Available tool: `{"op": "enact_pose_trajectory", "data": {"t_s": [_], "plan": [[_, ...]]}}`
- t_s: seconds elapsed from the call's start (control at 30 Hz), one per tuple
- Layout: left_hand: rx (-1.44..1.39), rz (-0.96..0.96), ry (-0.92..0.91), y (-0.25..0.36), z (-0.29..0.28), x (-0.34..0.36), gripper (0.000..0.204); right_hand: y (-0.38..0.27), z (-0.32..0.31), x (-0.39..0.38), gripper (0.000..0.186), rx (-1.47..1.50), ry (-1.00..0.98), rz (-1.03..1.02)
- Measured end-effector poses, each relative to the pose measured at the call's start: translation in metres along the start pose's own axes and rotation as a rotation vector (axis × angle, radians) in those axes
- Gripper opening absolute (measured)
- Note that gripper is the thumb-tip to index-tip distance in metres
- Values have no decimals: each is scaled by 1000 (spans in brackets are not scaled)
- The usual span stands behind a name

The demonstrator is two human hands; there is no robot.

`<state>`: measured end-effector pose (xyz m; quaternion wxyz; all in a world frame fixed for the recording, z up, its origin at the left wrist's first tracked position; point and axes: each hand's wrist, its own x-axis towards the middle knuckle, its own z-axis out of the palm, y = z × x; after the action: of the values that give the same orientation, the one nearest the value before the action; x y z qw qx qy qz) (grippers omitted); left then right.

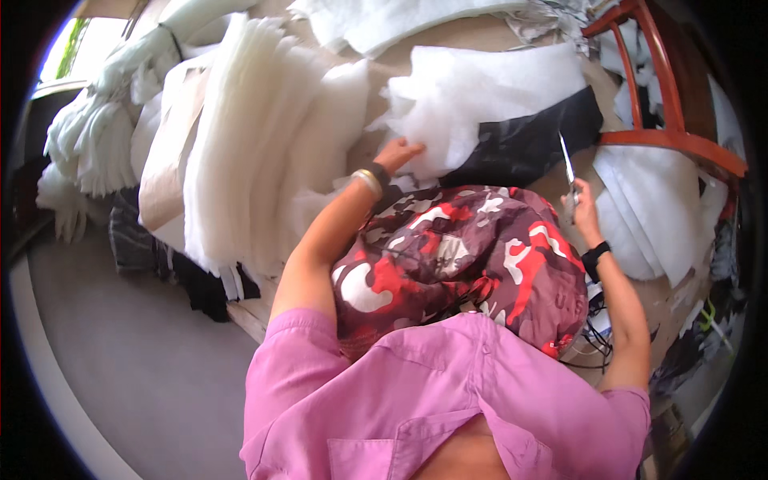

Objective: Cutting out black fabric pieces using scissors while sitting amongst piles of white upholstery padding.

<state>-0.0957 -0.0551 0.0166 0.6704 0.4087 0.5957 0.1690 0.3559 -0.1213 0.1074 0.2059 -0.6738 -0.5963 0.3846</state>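
Beige tabletop: scissors in right fingers, white batting at left fingers, grip there unclear

Bright daylight | window at upper left glares | white padding looks washed out | rim black, edges curved | detail soft

Beige work surface under a thick stack of white wadding, loose white sheets, black sheet
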Motion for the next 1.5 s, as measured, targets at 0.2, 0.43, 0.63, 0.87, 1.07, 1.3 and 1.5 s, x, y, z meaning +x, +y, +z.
{"op": "enact_pose_trajectory", "data": {"t_s": [0.2, 0.43, 0.63, 0.87, 1.07, 1.3, 1.5], "plan": [[-447, 6, 189, 18, -22, -9, 39, 93, 55, -51, 52, -203, 101, 247], [-280, -92, 221, 17, -33, -16, 44, 95, 74, -46, 50, -94, 74, 197], [-445, -211, 144, 38, -19, -31, 49, 96, 71, -67, 49, -11, -7, 215], [-361, -65, 121, 13, -31, -9, 46, 93, 65, -82, 48, 83, -98, 214], [-406, 68, 197, 41, -31, -18, 41, 106, 33, -112, 47, 156, -128, 252], [-591, -16, -28, 79, -28, -25, 28, 105, -4, -97, 46, 225, -83, 280], [-770, 83, -149, 134, -22, -10, 18, 23, 62, 76, 45, 306, -179, 259]]}}
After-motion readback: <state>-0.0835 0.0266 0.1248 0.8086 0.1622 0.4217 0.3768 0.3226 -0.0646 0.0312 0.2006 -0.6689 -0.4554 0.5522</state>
